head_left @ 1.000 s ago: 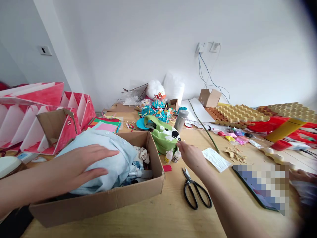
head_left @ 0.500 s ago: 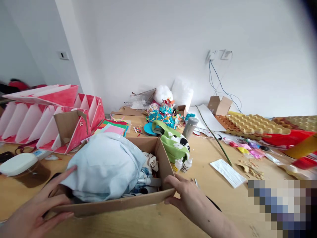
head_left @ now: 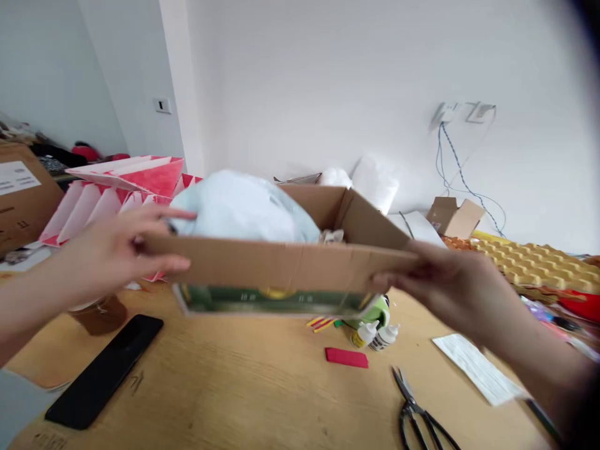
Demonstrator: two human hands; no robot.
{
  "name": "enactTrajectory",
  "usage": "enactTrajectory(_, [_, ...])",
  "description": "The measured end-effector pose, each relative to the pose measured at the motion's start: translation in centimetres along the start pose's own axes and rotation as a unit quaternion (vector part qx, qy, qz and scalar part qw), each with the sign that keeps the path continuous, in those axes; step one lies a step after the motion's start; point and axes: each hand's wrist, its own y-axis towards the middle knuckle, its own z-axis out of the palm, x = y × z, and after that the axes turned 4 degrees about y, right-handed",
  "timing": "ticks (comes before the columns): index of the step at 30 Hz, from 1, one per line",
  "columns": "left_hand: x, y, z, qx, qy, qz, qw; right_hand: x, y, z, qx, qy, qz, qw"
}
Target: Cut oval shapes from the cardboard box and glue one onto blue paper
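Both hands hold a cardboard box (head_left: 281,265) raised over the wooden table, its green printed side facing me. My left hand (head_left: 126,240) grips the left front corner, index finger over the rim against the pale blue cloth (head_left: 234,209), thumb on the front. At the right front corner, my right hand (head_left: 435,275) pinches the box wall. The cloth bulges above the rim, and a beige crumpled piece (head_left: 331,236) shows beside it. The rest of the contents is hidden by the front wall.
Below lie a black phone (head_left: 105,372), black-handled scissors (head_left: 415,406), a red strip (head_left: 347,357) and two glue bottles (head_left: 375,336). A white sheet (head_left: 475,369) lies right. Pink-and-white folded pieces (head_left: 112,200) stand behind left; yellow egg trays (head_left: 539,262) are at the right.
The box has risen off the table with both hands on it, and its front side now shows. The view has shifted left, revealing the phone, scissors and red strip.
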Motion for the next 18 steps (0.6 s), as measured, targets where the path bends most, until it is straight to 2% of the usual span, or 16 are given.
enactTrajectory(3, [-0.6,8.3,-1.4,-0.107,0.001,0.001,0.994,0.3,7.3,0.2,-0.086,-0.045,0.016,0.995])
enactTrajectory(5, [0.2,13.7,-1.0,-0.123,0.039,0.018,0.991,0.0,12.1,1.6,-0.123,-0.042,-0.002,0.991])
enactTrajectory(6, [0.9,16.3,-0.3,-0.117,0.054,-0.005,0.992,-0.3,14.4,2.7,-0.139,-0.036,-0.011,0.990])
enactTrajectory(7, [1.7,18.8,0.5,-0.115,0.060,-0.061,0.990,-0.8,16.7,4.0,-0.154,-0.033,-0.010,0.987])
enactTrajectory(8, [2.5,21.2,1.6,-0.111,0.050,-0.109,0.987,-1.5,18.9,5.6,-0.165,-0.033,-0.007,0.986])
enactTrajectory(11, [5.2,27.5,5.6,-0.121,0.045,-0.142,0.981,-4.1,24.8,11.1,-0.183,-0.041,0.009,0.982])
enactTrajectory(13, [7.0,30.8,8.7,-0.140,0.034,-0.195,0.970,-5.8,28.0,15.2,-0.177,-0.050,0.025,0.983])
enactTrajectory(16, [9.7,34.3,13.6,-0.132,0.020,-0.254,0.958,-7.8,31.2,21.2,-0.152,-0.053,0.040,0.986])
enactTrajectory(18, [11.3,35.3,17.0,-0.116,0.024,-0.268,0.956,-8.8,32.1,24.8,-0.128,-0.049,0.049,0.989])
